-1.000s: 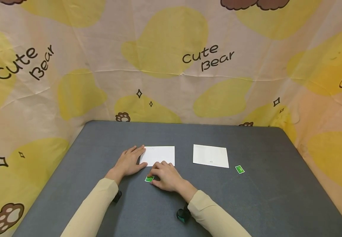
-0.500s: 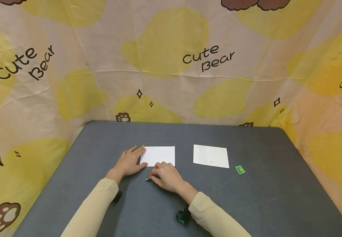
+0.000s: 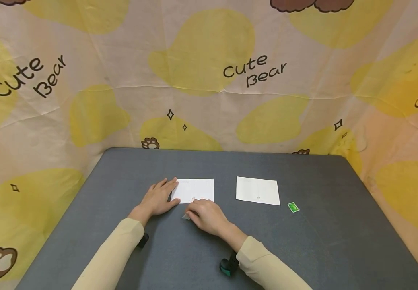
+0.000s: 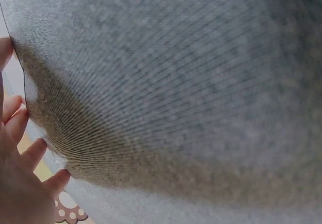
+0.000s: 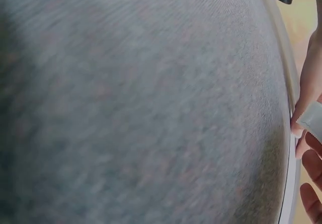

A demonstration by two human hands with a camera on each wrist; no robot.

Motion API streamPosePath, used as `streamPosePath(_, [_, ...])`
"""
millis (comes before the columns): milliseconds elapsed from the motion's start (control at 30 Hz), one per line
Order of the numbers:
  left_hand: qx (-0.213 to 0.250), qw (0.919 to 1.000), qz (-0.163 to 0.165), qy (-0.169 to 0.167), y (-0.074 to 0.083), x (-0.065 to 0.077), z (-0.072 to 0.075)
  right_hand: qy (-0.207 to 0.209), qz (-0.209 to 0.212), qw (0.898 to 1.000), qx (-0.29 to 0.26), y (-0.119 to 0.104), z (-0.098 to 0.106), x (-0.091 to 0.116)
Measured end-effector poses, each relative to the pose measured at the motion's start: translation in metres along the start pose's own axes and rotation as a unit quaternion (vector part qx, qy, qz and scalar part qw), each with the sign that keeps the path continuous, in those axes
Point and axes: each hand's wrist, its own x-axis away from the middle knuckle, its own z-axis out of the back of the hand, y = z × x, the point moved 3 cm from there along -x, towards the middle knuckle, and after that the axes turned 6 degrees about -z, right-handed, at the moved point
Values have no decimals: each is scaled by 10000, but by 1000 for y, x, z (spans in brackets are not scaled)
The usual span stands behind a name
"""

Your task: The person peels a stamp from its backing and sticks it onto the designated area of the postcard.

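In the head view a white paper rectangle (image 3: 196, 189), like an envelope or card, lies left of the table's middle. My left hand (image 3: 156, 199) rests on its left edge, fingers extended and thumb near the lower corner. Just below the paper's front edge, my right hand (image 3: 207, 216) pinches a small stamp (image 3: 186, 216) between thumb and fingers, raised off the table. In the right wrist view the stamp (image 5: 313, 119) shows a pale face with a toothed edge; part is cut off by the frame. The left wrist view catches the left fingers (image 4: 32, 153) at the paper's edge.
A second white paper rectangle (image 3: 257, 191) with a small faint print lies to the right. Beyond it is another green stamp (image 3: 293, 207), flat on the grey table (image 3: 339, 241). A patterned cloth (image 3: 201, 80) hangs behind and at both sides.
The right hand has picked the stamp up off the table and tilted it; its green face is now turned away. That hand has shifted slightly right. The left hand stays put.
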Motion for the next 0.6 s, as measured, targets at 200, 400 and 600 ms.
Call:
streamPosePath(200, [51, 10000, -1, -55, 0, -1, 0, -29, -283, 9994, -191, 6, 5, 6])
streamPosePath(400, [20, 9997, -177, 149, 2, 0, 1, 110, -464, 9985, -268, 12, 13, 11])
streamPosePath(600, [33, 9974, -472, 540, 13, 3, 6, 286, -570, 9974, -331, 15, 23, 12])
